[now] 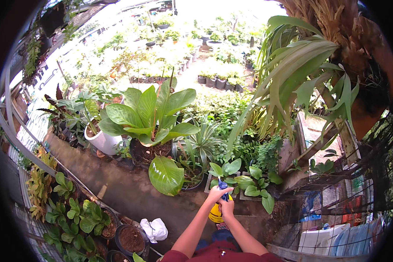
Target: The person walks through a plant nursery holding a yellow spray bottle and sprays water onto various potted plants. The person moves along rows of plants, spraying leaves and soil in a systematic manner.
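Sprayer (215, 215), right of and nearer than the big plant (146, 105), has the left hand (216, 193) curled round its top, right hand (227, 207) closed just below; spraying done or remaining cannot be told.

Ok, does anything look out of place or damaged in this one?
Two things. A crumpled white bundle lies beside a dark pot at lower left, as if dropped there. Near the centre, one big leaf droops below the upright leaves, with whitish patches that could be damage or glare.
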